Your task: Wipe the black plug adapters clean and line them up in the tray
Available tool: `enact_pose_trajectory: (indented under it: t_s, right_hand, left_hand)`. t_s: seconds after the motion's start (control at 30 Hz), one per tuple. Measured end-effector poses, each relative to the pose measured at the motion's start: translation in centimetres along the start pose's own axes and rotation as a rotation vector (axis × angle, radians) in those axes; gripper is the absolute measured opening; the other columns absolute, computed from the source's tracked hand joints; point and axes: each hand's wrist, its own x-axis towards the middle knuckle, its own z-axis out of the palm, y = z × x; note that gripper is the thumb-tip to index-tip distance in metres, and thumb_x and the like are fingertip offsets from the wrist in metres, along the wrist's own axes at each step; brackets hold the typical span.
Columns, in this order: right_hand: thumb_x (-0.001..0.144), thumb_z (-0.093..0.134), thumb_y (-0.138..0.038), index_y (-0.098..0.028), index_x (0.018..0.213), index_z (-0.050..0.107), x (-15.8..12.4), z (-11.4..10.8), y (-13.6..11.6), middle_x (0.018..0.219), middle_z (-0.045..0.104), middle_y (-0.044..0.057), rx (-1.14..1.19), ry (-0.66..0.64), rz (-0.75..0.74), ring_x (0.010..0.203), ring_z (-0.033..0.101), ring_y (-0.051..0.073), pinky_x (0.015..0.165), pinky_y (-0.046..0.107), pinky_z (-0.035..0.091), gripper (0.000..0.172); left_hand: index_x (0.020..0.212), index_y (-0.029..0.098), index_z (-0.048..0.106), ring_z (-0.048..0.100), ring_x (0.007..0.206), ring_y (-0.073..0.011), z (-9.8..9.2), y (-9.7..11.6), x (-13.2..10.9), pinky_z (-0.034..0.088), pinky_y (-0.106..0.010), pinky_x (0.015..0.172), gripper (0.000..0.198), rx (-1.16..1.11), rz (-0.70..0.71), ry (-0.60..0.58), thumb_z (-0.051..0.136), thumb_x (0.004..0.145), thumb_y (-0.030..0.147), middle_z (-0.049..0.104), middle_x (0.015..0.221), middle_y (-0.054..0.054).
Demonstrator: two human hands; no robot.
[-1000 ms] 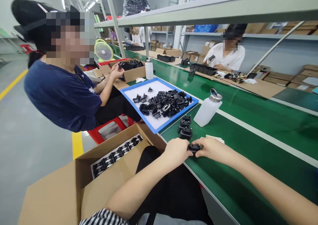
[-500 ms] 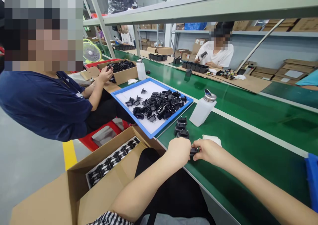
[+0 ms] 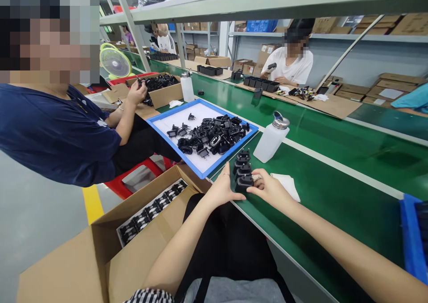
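Note:
A short row of black plug adapters (image 3: pixel 241 163) stands on the green belt (image 3: pixel 334 196) near its front edge. The nearest adapter (image 3: pixel 243 184) sits at the row's near end, between my two hands. My left hand (image 3: pixel 223 188) lies against the row's left side with fingers stretched out and the thumb by that adapter. My right hand (image 3: pixel 271 189) comes in from the right, its fingertips closed on the same adapter.
A blue-rimmed tray (image 3: pixel 201 174) holds a pile of loose black adapters. Beside the row stand a white bottle (image 3: pixel 270 140) and a white cloth (image 3: pixel 288 185). An open cardboard box (image 3: pixel 110 249) of packed adapters sits lower left. A person in dark blue (image 3: pixel 56 133) sits left. A blue bin (image 3: pixel 412 236) is on the right.
Both hands carried the adapter forward from the belt's edge and set it at the near end of the row. My left hand's fingers have opened along the row. The view has shifted right.

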Motion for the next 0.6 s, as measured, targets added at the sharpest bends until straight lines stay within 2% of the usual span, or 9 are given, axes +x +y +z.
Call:
enact_pose_trajectory:
  t_s: [0.07,0.1,0.17,0.23,0.27,0.4,0.5,0.6]
  right_hand:
    - [0.054,0.062,-0.035,-0.015,0.108,0.036,0.6,-0.2,0.5,0.086,0.055,0.007,0.106,0.071,0.022,0.082,0.052,0.02,0.075,0.036,0.041,0.063]
    - [0.053,0.061,-0.04,-0.017,0.11,0.036,1.0,-0.2,0.9,0.095,0.053,0.009,0.192,0.149,0.031,0.089,0.05,0.021,0.078,0.037,0.039,0.066]
    - [0.061,0.05,-0.051,-0.021,0.111,0.036,2.5,0.0,1.8,0.113,0.044,0.009,0.44,0.329,0.055,0.103,0.042,0.021,0.085,0.037,0.034,0.06]
    - [0.067,0.038,-0.057,-0.025,0.107,0.04,4.4,0.7,2.4,0.121,0.038,0.004,0.698,0.431,0.086,0.111,0.034,0.019,0.09,0.037,0.029,0.052]
    - [0.066,0.037,-0.059,-0.026,0.104,0.044,5.3,1.3,2.5,0.121,0.039,0.003,0.793,0.425,0.089,0.112,0.032,0.019,0.092,0.037,0.027,0.051]
    - [0.062,0.048,-0.056,-0.026,0.098,0.05,7.8,3.9,1.7,0.114,0.047,-0.002,0.997,0.261,-0.002,0.11,0.036,0.018,0.095,0.033,0.024,0.047]
    - [0.063,0.049,-0.053,-0.028,0.096,0.049,7.3,4.5,0.6,0.108,0.052,-0.006,1.121,0.201,-0.048,0.106,0.041,0.015,0.095,0.031,0.026,0.042]
    - [0.066,0.046,-0.051,-0.026,0.093,0.051,5.3,3.5,-0.5,0.097,0.057,-0.006,1.144,0.24,-0.072,0.098,0.047,0.017,0.091,0.035,0.031,0.037]
  left_hand:
    - [0.123,0.001,-0.013,0.012,0.121,-0.026,0.1,-0.5,1.3,0.017,-0.036,0.098,0.12,-0.059,0.047,-0.051,0.066,0.043,0.045,0.007,0.131,-0.023]
    - [0.122,0.001,-0.016,0.01,0.121,-0.0275,0.1,-0.6,1.9,0.015,-0.039,0.098,0.124,-0.062,0.061,-0.066,0.066,0.041,0.047,0.006,0.131,-0.023]
    - [0.122,0.002,-0.017,0.01,0.121,-0.0296,0.3,-0.7,2.6,0.01,-0.044,0.098,0.127,-0.037,0.084,-0.077,0.066,0.038,0.05,0.007,0.131,-0.023]
    - [0.123,0.004,-0.014,0.012,0.12,-0.0306,0.5,-0.5,2.8,0.009,-0.046,0.097,0.127,-0.001,0.097,-0.057,0.065,0.036,0.052,0.01,0.131,-0.022]
    - [0.124,0.005,-0.012,0.013,0.12,-0.031,0.6,-0.4,2.8,0.01,-0.046,0.097,0.125,0.015,0.095,-0.035,0.065,0.036,0.053,0.012,0.13,-0.022]
    - [0.124,0.005,-0.001,0.014,0.119,-0.0327,0.8,-0.2,2.8,0.016,-0.045,0.096,0.119,0.067,0.049,0.059,0.065,0.037,0.051,0.013,0.129,-0.023]
    - [0.122,0.001,0.006,0.02,0.117,-0.0325,0.9,-0.2,2.8,0.023,-0.044,0.094,0.113,0.068,0.087,0.095,0.066,0.038,0.047,0.02,0.126,-0.025]
    - [0.121,0.004,0.011,0.035,0.11,-0.0293,1.4,0.7,2.6,0.032,-0.041,0.088,0.105,-0.035,0.203,0.11,0.067,0.04,0.04,0.036,0.117,-0.021]
